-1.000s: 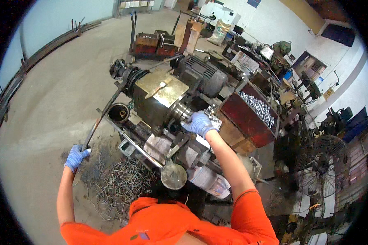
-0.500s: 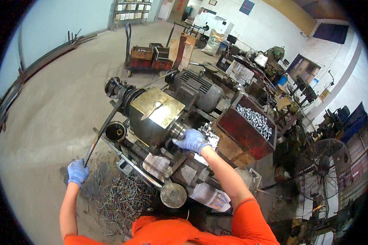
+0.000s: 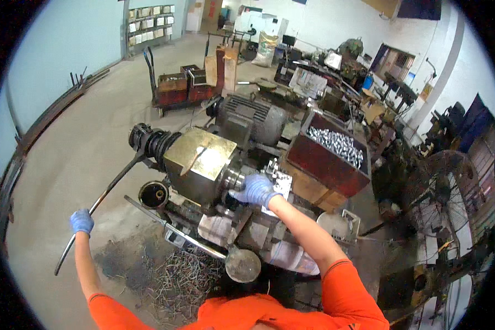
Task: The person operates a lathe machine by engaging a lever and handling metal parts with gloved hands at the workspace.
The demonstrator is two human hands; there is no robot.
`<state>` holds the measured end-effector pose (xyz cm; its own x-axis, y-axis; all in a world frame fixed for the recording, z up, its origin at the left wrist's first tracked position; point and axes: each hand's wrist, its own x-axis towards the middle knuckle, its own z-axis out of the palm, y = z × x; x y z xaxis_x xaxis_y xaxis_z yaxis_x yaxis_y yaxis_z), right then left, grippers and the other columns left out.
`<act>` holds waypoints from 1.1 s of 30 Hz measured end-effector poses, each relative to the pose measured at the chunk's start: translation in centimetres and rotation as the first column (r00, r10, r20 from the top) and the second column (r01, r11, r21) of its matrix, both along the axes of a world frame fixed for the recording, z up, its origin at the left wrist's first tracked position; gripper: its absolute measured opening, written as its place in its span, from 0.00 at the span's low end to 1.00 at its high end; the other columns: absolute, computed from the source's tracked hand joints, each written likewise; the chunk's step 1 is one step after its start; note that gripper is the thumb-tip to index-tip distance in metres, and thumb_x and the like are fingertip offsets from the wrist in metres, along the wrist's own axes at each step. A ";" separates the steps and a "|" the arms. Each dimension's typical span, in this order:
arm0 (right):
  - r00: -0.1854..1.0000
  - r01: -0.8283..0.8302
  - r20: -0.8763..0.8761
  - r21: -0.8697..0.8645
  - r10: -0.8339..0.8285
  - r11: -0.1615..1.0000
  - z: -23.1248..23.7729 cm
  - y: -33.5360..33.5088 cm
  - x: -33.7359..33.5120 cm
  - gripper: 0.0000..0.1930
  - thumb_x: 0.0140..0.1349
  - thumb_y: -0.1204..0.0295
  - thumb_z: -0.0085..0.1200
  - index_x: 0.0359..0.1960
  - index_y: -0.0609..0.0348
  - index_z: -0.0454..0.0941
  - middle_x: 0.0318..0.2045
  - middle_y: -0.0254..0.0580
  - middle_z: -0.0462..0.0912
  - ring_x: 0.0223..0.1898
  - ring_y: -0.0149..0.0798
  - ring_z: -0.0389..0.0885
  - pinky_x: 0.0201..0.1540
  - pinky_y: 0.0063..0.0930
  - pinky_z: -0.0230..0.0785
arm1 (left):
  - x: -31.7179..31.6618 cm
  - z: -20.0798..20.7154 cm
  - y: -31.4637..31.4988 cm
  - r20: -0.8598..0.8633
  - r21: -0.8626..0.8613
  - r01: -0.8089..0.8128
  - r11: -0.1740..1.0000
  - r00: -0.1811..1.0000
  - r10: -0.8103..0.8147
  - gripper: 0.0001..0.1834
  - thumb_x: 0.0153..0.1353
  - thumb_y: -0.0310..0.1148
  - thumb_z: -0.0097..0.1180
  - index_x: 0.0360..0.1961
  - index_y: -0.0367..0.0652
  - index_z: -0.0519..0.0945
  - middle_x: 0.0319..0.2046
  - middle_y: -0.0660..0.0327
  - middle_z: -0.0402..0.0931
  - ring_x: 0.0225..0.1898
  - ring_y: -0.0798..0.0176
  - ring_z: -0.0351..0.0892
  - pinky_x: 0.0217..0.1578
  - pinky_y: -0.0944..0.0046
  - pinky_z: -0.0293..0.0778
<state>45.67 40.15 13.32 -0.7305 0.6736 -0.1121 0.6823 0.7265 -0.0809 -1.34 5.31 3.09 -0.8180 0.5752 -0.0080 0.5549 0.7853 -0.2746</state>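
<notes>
The left hand (image 3: 82, 221) is clenching, left forearm (image 3: 86, 267) lying behind; well right of that grip, the right hand (image 3: 254, 190) is curving.

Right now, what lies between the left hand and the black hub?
In the head view, a metal lever runs from the left hand toward the black hub.
</notes>
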 end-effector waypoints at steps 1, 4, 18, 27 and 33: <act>1.000 0.015 0.003 0.086 -0.015 0.996 -1.2 1.0 0.6 0.33 0.48 0.38 0.47 0.33 0.60 0.81 0.32 0.53 0.80 0.37 0.53 0.78 0.44 0.41 0.67 | 1.5 0.4 1.5 0.026 0.197 0.036 0.980 0.999 -0.042 0.12 0.54 0.32 0.49 0.39 0.45 0.80 0.38 0.54 0.78 0.39 0.51 0.79 0.42 0.55 0.72; 0.924 -0.025 -0.368 0.223 0.108 0.974 1.3 -1.1 3.9 0.25 0.51 0.44 0.50 0.26 0.55 0.82 0.31 0.47 0.79 0.37 0.50 0.77 0.47 0.43 0.63 | 7.7 -3.2 3.7 -0.504 0.704 0.532 0.470 0.841 -0.197 0.14 0.58 0.38 0.47 0.38 0.41 0.80 0.34 0.48 0.79 0.39 0.48 0.78 0.42 0.55 0.72; 0.671 0.621 -0.453 -0.090 -0.587 0.779 -4.6 -6.3 37.7 0.16 0.49 0.61 0.62 0.25 0.64 0.81 0.23 0.46 0.82 0.26 0.38 0.81 0.33 0.29 0.71 | 15.2 -20.3 15.0 0.238 0.103 0.594 0.798 0.764 -0.599 0.12 0.50 0.44 0.51 0.27 0.50 0.81 0.30 0.57 0.80 0.33 0.52 0.78 0.35 0.57 0.71; 0.509 0.774 0.178 0.333 -0.842 0.538 -10.0 -1.2 54.4 0.37 0.47 0.50 0.56 0.57 0.57 0.66 0.56 0.51 0.70 0.57 0.51 0.67 0.59 0.41 0.59 | 15.0 -12.1 10.9 0.349 0.272 0.217 0.938 0.886 -0.306 0.17 0.52 0.45 0.53 0.35 0.44 0.81 0.35 0.52 0.80 0.38 0.47 0.78 0.41 0.55 0.74; 0.456 0.825 0.200 0.270 -0.867 0.496 -12.9 0.9 56.3 0.36 0.45 0.49 0.58 0.56 0.51 0.68 0.57 0.49 0.69 0.62 0.54 0.61 0.64 0.44 0.50 | 15.1 -5.3 9.7 0.419 0.751 -0.082 0.656 0.826 -0.377 0.15 0.56 0.39 0.55 0.41 0.40 0.80 0.33 0.49 0.80 0.34 0.56 0.81 0.38 0.60 0.74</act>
<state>101.97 41.06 0.46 0.2599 0.9631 -0.0694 0.9377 -0.2346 0.2562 13.79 15.02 -2.21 -0.7183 0.6906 0.0848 0.5472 0.4855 0.6818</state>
